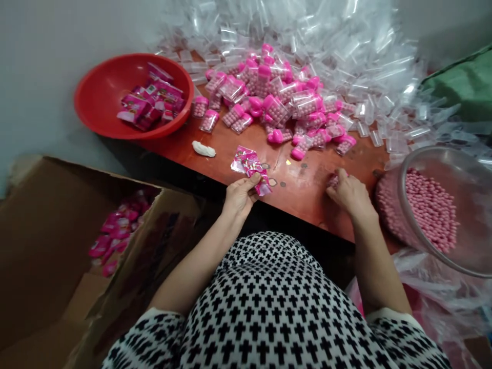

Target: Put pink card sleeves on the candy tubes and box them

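Pinched between the thumb and fingers of my left hand is a pink printed wrapper, over the table's front edge. Beside and touching it lies more shiny pink wrapping. My right hand is closed around a small pink-filled bottle, mostly hidden by the fingers, low over the table. Ahead of both hands is a heap of small clear bottles filled with pink balls and fitted with bright pink caps.
A red bowl at the left holds pink packets. Below it, a cardboard box contains pink-capped pieces. Clear unfilled bottles pile up at the back. A clear basin of pink balls stands right. White crumpled material lies on the wooden table.
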Demonstrator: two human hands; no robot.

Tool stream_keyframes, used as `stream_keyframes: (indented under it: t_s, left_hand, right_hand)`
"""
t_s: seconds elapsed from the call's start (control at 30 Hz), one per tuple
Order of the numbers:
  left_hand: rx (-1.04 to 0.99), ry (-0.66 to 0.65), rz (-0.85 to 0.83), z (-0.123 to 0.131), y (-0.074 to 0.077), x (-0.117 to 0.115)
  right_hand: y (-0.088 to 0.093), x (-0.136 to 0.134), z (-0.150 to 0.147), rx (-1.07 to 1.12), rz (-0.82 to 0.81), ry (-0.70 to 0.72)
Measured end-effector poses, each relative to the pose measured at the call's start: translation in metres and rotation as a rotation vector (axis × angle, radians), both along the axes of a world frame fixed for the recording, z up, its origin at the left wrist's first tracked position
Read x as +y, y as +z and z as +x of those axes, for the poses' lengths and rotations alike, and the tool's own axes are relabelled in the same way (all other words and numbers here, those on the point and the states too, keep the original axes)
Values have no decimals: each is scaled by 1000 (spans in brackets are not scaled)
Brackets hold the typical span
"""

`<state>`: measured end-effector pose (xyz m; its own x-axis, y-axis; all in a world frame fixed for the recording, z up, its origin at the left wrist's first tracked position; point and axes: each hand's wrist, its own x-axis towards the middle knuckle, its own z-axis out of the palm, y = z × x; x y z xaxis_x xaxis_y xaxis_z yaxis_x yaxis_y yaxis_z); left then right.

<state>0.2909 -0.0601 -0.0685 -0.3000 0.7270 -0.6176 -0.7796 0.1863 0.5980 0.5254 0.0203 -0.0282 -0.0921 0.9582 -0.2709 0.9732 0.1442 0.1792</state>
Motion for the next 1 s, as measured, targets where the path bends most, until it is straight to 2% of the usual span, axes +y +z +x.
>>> stream_keyframes:
  t_s: [0.1,0.2,0.3,0.37,0.43,0.53,0.6,0.73,0.9,1.0]
  left_hand:
    - [-31,18,61,1,1,-1]
    - [-82,25,95,2,2,-1]
    - [-115,38,79,3,2,0]
    - [-136,63,66,3,2,2]
    - [-162,93,59,5,1,3]
    - [-212,132,55,8,2,5]
    - [-246,148,64,10,2,6]
    - [-300,162,84,14,4,6]
    - [-341,163,83,18,7,7]
    - [-300,129,109,19,10,7]
  right_hand:
    - [-1,0,7,-16,11,-38]
    - [0,1,11,-17,71,-147]
    - [2,2,14,89,105,-219]
    - [4,-4,11,345,131,-253]
    - [3,-19,-1,781,84,-257]
    - [-1,-52,-32,1411,-112,-203]
    - [-5,-72,-54,1626,-225,-186]
    - [-16,-94,-80,1740,-273,-168]
    - [-32,-98,-85,1709,-199,-137]
    - [-39,-98,-85,1706,-182,-115]
